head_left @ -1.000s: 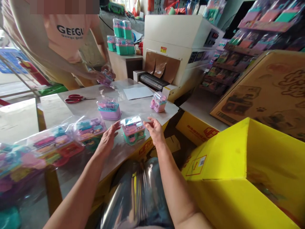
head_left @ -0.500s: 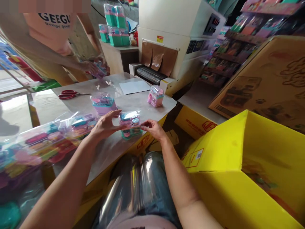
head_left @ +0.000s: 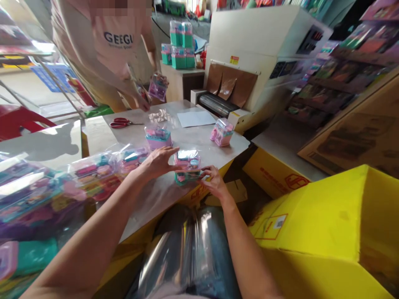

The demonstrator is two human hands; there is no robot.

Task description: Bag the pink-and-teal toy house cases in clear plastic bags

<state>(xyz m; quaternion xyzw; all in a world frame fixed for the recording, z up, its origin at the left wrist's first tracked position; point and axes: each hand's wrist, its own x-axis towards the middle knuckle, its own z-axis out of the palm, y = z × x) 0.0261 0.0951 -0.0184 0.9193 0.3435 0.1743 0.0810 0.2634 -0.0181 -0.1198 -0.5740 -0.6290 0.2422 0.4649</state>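
A small toy box (head_left: 188,165) stands near the front edge of the table, with a clear top, a pink rim and a teal base. Clear film seems to cover it. At its left side is my left hand (head_left: 159,162), thumb and fingers curved around the corner. My right hand (head_left: 214,182) presses its fingertips to the lower right side. Behind my left hand sits a purple toy box (head_left: 158,139) with a clear lid. A pink toy box (head_left: 223,133) stands further right.
Wrapped toys (head_left: 93,172) crowd the left side. Red-handled scissors (head_left: 121,123) and a white sheet (head_left: 195,119) lie behind. A conveyor machine (head_left: 218,104) stands at the back. A person (head_left: 109,54) across the table holds a purple toy box. A yellow carton (head_left: 305,211) is on my right.
The view has swung left, so everything sits further right. My right fingers have spread a little at the box. The other person's toy box is raised and tilted.
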